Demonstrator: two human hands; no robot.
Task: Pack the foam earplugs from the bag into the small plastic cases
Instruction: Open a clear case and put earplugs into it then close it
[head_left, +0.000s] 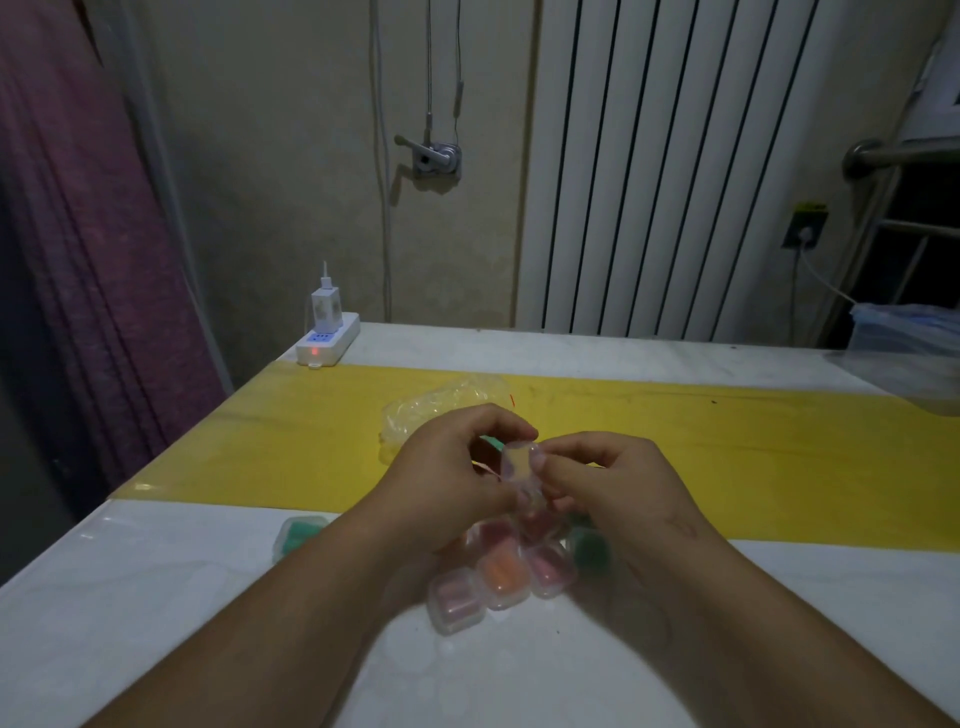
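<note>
Pinching one clear case (518, 464) between left hand (447, 483) and right hand (613, 488), fingers closed on its edges. Below the fingers, filled cases (501, 574); beyond them, crumpled bag (441, 410).

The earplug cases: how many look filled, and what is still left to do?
Done: at least six filled cases lie on the table. In hand: both hands, left hand and right hand, hold one clear case. Left: the bag behind looks almost empty; its contents are unclear.

No readable text, labels, brands or numbers anywhere in view
</note>
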